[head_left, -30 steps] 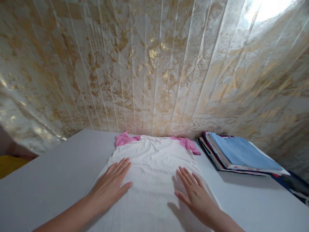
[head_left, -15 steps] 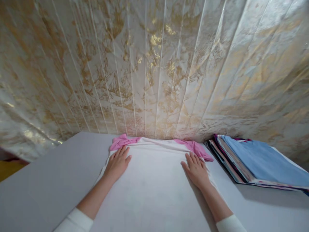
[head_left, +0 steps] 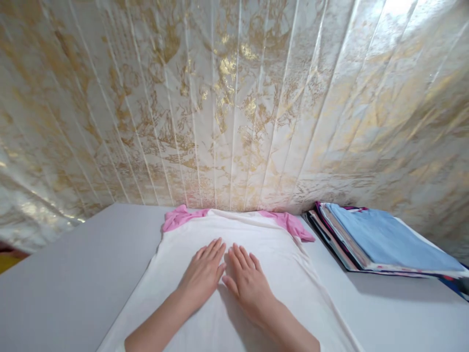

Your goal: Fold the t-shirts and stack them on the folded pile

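Note:
A white T-shirt (head_left: 176,264) with pink sleeves lies spread out, its neck end toward the curtain and its lower part running out of view at the bottom. My left hand (head_left: 205,269) rests flat on the middle of the shirt, fingers stretched forward. Beside it, my right hand (head_left: 247,278) lies palm down on the same cloth, fingers out, the two thumbs almost touching. Neither hand grips the fabric. The left pink sleeve (head_left: 182,218) and the right pink sleeve (head_left: 293,225) are a little crumpled. Small wrinkles run along the shirt's right side.
A stack of folded clothes (head_left: 388,239), light blue on top, sits on the white table (head_left: 73,274) to the right of the shirt. Behind the table hangs a shiny white and gold curtain (head_left: 227,107). Something yellow (head_left: 10,261) shows at the far left edge.
Both hands have moved inward from the shirt's sides near the sleeves to its middle, and slightly closer to me. The view has shifted a little to the right.

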`<state>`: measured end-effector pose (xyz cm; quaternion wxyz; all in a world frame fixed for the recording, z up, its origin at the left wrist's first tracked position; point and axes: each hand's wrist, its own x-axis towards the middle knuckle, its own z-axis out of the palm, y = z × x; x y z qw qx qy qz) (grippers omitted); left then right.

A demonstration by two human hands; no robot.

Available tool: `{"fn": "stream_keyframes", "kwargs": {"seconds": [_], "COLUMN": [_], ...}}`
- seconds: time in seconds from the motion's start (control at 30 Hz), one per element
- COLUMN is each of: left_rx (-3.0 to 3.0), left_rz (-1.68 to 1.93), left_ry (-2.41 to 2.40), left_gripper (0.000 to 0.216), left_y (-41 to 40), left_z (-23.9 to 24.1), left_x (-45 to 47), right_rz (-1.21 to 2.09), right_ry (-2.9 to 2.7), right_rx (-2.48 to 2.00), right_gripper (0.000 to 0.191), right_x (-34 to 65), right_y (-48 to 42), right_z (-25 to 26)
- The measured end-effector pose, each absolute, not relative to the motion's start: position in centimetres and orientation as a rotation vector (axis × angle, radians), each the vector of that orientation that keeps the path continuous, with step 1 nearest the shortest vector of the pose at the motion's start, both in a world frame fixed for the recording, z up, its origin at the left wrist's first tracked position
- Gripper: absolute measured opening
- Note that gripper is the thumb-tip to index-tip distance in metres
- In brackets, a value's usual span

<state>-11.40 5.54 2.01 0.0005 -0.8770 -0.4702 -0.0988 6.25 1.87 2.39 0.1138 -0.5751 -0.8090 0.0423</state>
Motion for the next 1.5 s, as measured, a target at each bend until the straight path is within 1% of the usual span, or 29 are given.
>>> {"fn": "stream_keyframes", "kwargs": {"seconds": [0.1,0.23,0.37,0.43,0.53,0.63,0.73,0.8,0.87,0.93,1.03,1.1,1.2,1.27,1.33,1.4,1.47,1.5], "left_rx": [-2.668,-2.57,-2.529,-2.543,-2.61,-2.718,-2.711,-2.651,-2.578,-2.524,-2.464,-2.434,-2.466,-2.582,-2.769,-2.934,-2.892,-2.853], "left_rz": [-0.316,-0.34,-0.357,-0.361,-0.391,-0.446,-0.455,-0.447,-0.45,-0.461,-0.495,-0.535,-0.559,-0.509,-0.411,-0.356,-0.449,-0.539], "left_ry": [-1.567,-1.691,-1.744,-1.723,-1.604,-1.361,-1.299,-1.362,-1.435,-1.467,-1.453,-1.425,-1.344,-1.229,-0.993,-0.542,-0.219,-0.08], "left_gripper": [0.051,0.051,0.051,0.051,0.052,0.054,0.056,0.056,0.055,0.054,0.057,0.066,0.08,0.08,0.07,0.058,0.036,0.034], "left_y": [6.7,8.6,9.3,8.5,5.0,0.3,-3.1,-3.7,-3.5,-3.0,-2.7,-3.1,-4.4,-5.5,-6.3,-6.7,-7.0,-7.2], "left_z": [1.6,1.6,2.5,3.1,3.7,3.1,1.9,1.3,0.9,0.6,0.3,0.5,1.9,3.2,4.1,4.1,3.2,2.5], "left_x": [-13.0,-15.5,-16.5,-16.3,-15.7,-15.6,-17.0,-18.6,-20.5,-22.3,-24.2,-24.6,-23.7,-21.5,-17.9,-12.9,-7.0,-4.0], "right_rz": [0.07,-0.213,-0.316,-0.333,-0.301,-0.1,0.037,0.008,-0.121,-0.254,-0.287,-0.273,-0.16,0.05,0.299,0.5,0.619,0.63], "right_ry": [-2.301,-1.987,-1.99,-2.01,-2.108,-2.345,-2.487,-2.424,-2.23,-2.054,-2.034,-2.055,-2.093,-2.082,-2.009,-1.941,-1.937,-1.964], "right_rx": [-1.82,-2.194,-2.161,-2.109,-1.922,-1.69,-1.564,-1.694,-1.946,-2.104,-2.106,-2.047,-1.915,-1.863,-1.843,-1.782,-1.686,-1.657], "right_gripper": [0.061,0.057,0.053,0.053,0.055,0.057,0.062,0.062,0.063,0.067,0.068,0.066,0.061,0.059,0.059,0.06,0.06,0.06], "right_x": [9.2,17.6,21.5,20.4,15.8,10.4,8.6,10.8,15.1,19.8,24.4,25.3,25.3,25.6,26.3,27.1,27.6,27.6], "right_y": [1.9,3.6,4.7,4.3,1.7,-2.3,-5.3,-5.9,-5.9,-5.7,-6.4,-7.3,-8.7,-9.1,-8.7,-7.5,-5.7,-4.6], "right_z": [1.2,0.1,0.0,0.5,1.3,1.7,1.3,0.7,-0.2,-1.2,-2.3,-2.4,-1.1,0.7,2.8,4.6,5.6,5.8]}}
